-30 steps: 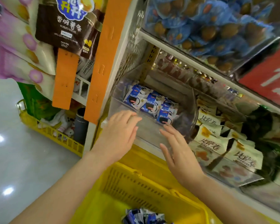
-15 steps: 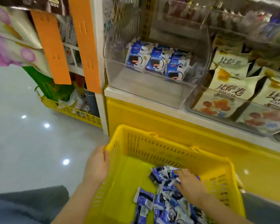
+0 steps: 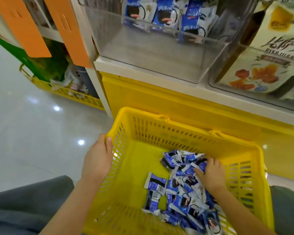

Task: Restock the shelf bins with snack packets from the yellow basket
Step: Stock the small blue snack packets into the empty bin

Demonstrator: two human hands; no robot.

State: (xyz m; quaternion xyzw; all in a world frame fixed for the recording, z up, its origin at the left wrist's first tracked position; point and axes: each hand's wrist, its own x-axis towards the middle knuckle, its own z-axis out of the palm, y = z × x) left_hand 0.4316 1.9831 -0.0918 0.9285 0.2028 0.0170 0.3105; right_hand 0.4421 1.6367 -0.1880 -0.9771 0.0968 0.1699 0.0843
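Note:
A yellow basket (image 3: pixel 176 131) stands on the floor below the shelf, with several blue-and-white snack packets (image 3: pixel 180 197) heaped in its right half. My left hand (image 3: pixel 97 158) grips the basket's left rim. My right hand (image 3: pixel 210 173) is down in the heap, fingers curled into the packets at its top. Above, a clear shelf bin (image 3: pixel 153 53) holds a few of the same blue packets (image 3: pixel 166 14) at its back; its front part is bare.
A second clear bin (image 3: pixel 255 68) to the right holds cream packets with orange pictures. The yellow shelf base (image 3: pixel 159 99) runs behind the basket. Orange strips (image 3: pixel 68 29) hang at the upper left, above another low yellow basket (image 3: pixel 71 94). Glossy floor lies to the left.
Both hands came down from the clear bin's front to the basket; the left took the rim, the right went into the packets. The view has dropped and closed in on the basket.

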